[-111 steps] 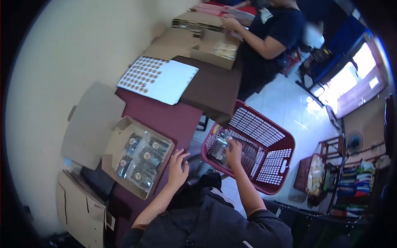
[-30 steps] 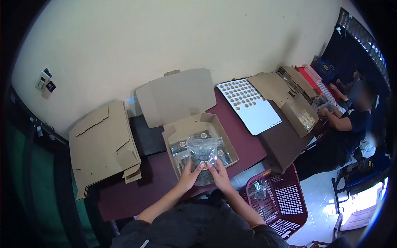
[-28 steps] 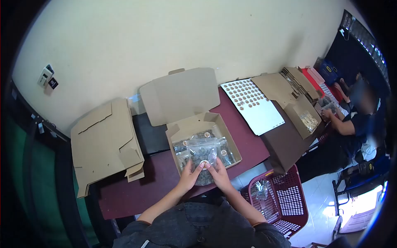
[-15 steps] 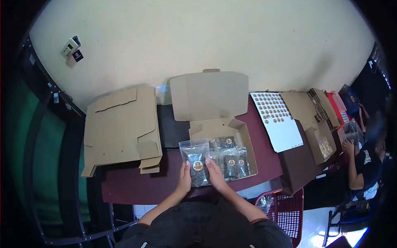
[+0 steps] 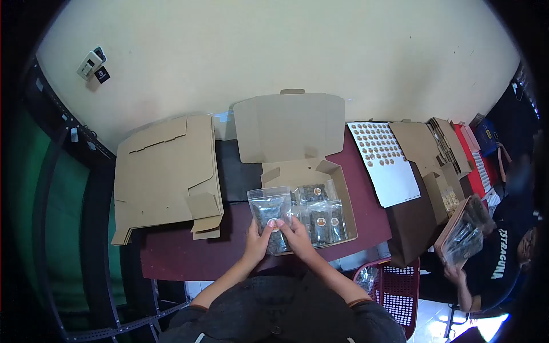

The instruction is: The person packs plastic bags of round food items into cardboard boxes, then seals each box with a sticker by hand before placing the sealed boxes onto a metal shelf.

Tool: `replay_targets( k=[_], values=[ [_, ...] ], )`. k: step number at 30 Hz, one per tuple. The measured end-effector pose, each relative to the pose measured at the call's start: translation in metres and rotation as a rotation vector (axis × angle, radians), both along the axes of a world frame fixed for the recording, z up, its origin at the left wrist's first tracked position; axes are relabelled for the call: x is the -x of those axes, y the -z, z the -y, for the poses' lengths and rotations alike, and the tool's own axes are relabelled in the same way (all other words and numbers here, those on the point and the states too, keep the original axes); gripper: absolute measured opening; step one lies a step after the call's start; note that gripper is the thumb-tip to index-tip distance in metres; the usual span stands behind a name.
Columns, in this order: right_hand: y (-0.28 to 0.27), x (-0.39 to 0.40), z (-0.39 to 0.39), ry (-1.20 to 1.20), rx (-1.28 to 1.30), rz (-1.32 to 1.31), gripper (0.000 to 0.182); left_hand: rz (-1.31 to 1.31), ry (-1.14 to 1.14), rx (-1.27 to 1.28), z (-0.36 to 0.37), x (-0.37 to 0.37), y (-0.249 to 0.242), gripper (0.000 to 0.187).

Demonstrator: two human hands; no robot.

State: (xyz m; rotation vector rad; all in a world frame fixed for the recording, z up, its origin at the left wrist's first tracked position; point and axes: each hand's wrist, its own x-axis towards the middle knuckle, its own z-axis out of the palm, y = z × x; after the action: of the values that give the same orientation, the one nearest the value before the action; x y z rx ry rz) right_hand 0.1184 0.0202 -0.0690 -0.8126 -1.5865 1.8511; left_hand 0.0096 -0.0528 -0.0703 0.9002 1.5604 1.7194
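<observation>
Bench [image 5: 189, 251] by wall: L hand [image 5: 255, 242] & R hand [image 5: 297, 238] both pinch bag [image 5: 270, 214], beside box [image 5: 320, 200] w/ bags.

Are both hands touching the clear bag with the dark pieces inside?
Touching. The head view shows the left hand and right hand pinching the lower part of the clear bag.

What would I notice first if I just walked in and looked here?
Probably the clear bag of dark bits, held up in the middle by the left hand and right hand. Just behind it sits an open cardboard box with more such bags inside, its lid flipped back toward the wall. To the left lies a stack of flat cardboard, and on the right a white sheet of round stickers.
</observation>
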Motion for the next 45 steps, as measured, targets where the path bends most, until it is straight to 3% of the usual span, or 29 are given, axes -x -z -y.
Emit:
replay_targets(
  k=[4, 8, 11, 13, 16, 19, 21, 25, 27, 29, 31, 33, 35, 37, 39, 42, 45],
  values=[
    [0.004, -0.002, -0.002, 0.022, -0.063, -0.035, 0.031, 0.061, -0.003, -0.016, -0.002, -0.003, 0.002, 0.032],
    [0.010, -0.007, -0.002, 0.043, 0.123, -0.102, 0.031, 0.044, 0.044, 0.108, 0.004, 0.007, 0.013, 0.034],
    [-0.011, -0.009, 0.003, 0.079, 0.092, -0.092, 0.028, 0.021, 0.141, 0.003, 0.002, -0.001, -0.008, 0.036],
    [-0.016, -0.015, 0.000, 0.059, 0.107, -0.034, 0.028, 0.069, 0.226, 0.027, 0.004, 0.004, -0.003, 0.042],
    [-0.016, -0.020, -0.007, 0.070, 0.186, -0.092, 0.026, -0.130, 0.434, 0.073, 0.009, 0.005, -0.017, 0.058],
    [-0.036, -0.023, -0.003, 0.093, 0.229, -0.118, 0.027, -0.090, 0.435, 0.047, 0.005, 0.004, -0.015, 0.065],
    [-0.044, -0.028, -0.001, 0.027, 0.087, -0.032, 0.032, 0.007, 0.443, 0.011, 0.004, 0.002, -0.020, 0.069],
    [-0.042, -0.034, -0.001, 0.122, 0.091, -0.006, 0.034, -0.175, 0.512, 0.115, 0.006, 0.003, -0.026, 0.075],
    [-0.027, -0.035, -0.004, 0.216, 0.111, -0.131, 0.027, -0.211, 0.578, 0.133, 0.007, 0.001, -0.024, 0.077],
    [-0.030, -0.042, -0.008, 0.295, 0.217, -0.316, 0.022, -0.249, 0.594, 0.118, 0.010, -0.005, -0.016, 0.074],
    [-0.034, -0.046, -0.009, 0.331, 0.165, -0.278, 0.022, -0.202, 0.599, 0.074, 0.006, -0.008, -0.021, 0.067],
    [-0.037, -0.053, -0.008, 0.201, -0.068, -0.003, 0.021, -0.087, 0.475, -0.029, 0.003, -0.009, -0.026, 0.056],
    [-0.044, -0.053, -0.001, 0.195, -0.191, 0.021, 0.022, 0.080, 0.352, -0.015, -0.002, -0.008, -0.034, 0.026],
    [-0.046, -0.054, 0.002, 0.101, -0.208, 0.089, 0.022, -0.059, 0.357, 0.027, -0.005, 0.009, -0.025, 0.017],
    [-0.050, -0.060, 0.000, 0.043, -0.178, 0.120, 0.024, -0.128, 0.420, -0.034, -0.005, 0.020, -0.026, 0.015],
    [-0.051, -0.071, -0.006, -0.248, -0.206, 0.120, 0.029, -0.186, 0.562, -0.094, -0.002, 0.031, -0.031, 0.013],
    [-0.064, -0.077, -0.004, -0.305, -0.285, 0.048, 0.030, -0.166, 0.665, -0.044, 0.005, 0.036, -0.039, 0.016]
  ],
)
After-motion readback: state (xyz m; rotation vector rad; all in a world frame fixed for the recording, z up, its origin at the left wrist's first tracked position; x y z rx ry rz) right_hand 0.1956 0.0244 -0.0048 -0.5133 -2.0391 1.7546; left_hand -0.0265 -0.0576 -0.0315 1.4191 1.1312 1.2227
